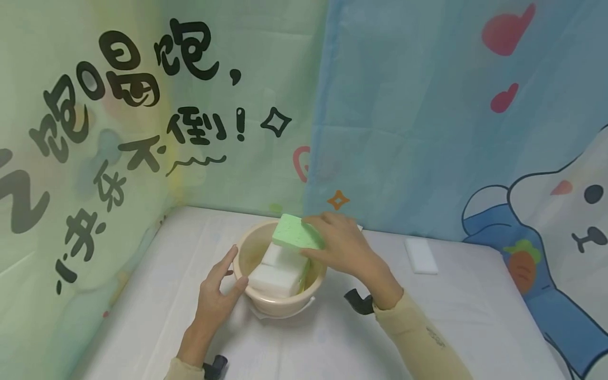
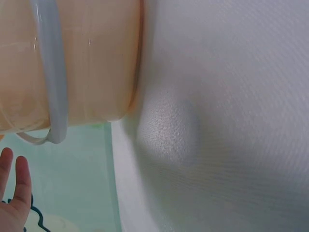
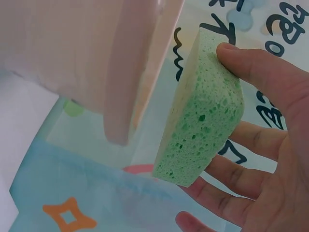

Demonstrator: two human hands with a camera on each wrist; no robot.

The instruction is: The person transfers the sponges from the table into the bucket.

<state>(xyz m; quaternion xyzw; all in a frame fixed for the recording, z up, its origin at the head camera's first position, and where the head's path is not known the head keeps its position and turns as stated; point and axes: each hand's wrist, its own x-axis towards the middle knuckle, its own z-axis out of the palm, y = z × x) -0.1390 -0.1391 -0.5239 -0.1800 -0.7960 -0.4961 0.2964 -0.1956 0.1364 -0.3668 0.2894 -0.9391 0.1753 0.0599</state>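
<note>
A cream-coloured bucket (image 1: 285, 303) with a pale handle (image 2: 57, 77) stands on the white-covered table. Inside it lie white sponge blocks (image 1: 273, 278), stacked up near the rim; a strip of green shows beside them, partly hidden. Above the bucket's opening my right hand (image 1: 339, 243) holds a green porous sponge (image 3: 200, 116), the thumb on one edge and the fingers on the other. My left hand (image 1: 216, 295) is at the bucket's left side, thumb and fingers spread by the rim. In the left wrist view two fingers (image 2: 21, 183) look straight.
A flat white block (image 1: 421, 256) lies on the table (image 1: 332, 343) to the right. A printed curtain (image 1: 408, 132) hangs behind the table, and another patterned one runs along the left. Black straps (image 1: 358, 302) sit at both wrists.
</note>
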